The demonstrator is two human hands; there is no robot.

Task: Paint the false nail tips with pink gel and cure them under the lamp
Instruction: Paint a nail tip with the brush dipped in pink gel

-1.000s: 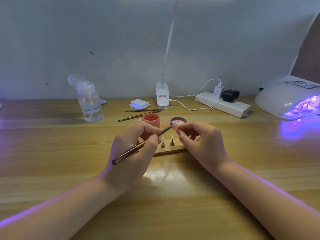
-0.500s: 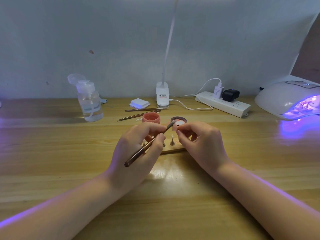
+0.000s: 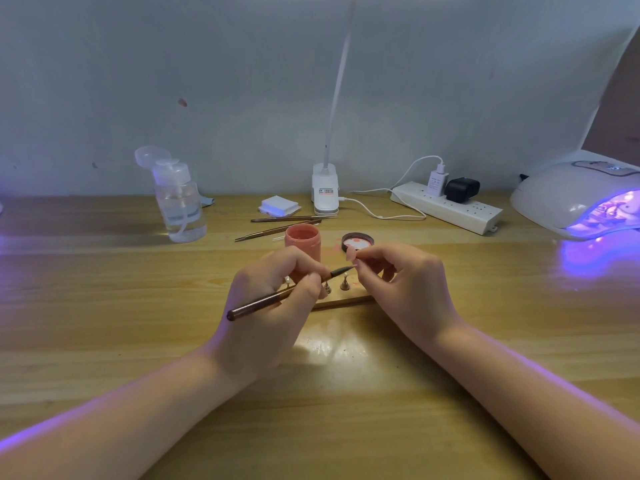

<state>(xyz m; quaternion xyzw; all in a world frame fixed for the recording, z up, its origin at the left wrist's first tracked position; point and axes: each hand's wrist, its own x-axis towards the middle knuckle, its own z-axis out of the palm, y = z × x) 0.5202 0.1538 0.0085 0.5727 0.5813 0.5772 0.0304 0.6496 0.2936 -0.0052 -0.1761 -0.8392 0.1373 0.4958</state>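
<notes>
My left hand (image 3: 273, 306) grips a thin brown brush (image 3: 263, 301) like a pen, its dark tip pointing right toward my right hand. My right hand (image 3: 405, 285) pinches a small pink false nail tip (image 3: 350, 252) between thumb and forefinger, held up just above the brush tip. Behind my hands stands the open pink gel jar (image 3: 302, 240), with its lid (image 3: 357, 241) lying upside down to the right. A wooden strip (image 3: 346, 301) with small metal nail stands (image 3: 344, 284) lies under my fingers. The white curing lamp (image 3: 575, 195) glows violet at the far right.
A clear pump bottle (image 3: 178, 206) stands at back left. Two more brushes (image 3: 277, 225) and white pads (image 3: 278, 206) lie behind the jar. A clip desk lamp base (image 3: 325, 194) and a power strip (image 3: 446, 206) with plugs and cable sit along the wall.
My left hand pulled the brush back and lowered its tip from the nail tip's top to just beneath it. My right hand stayed nearly still with the nail tip.
</notes>
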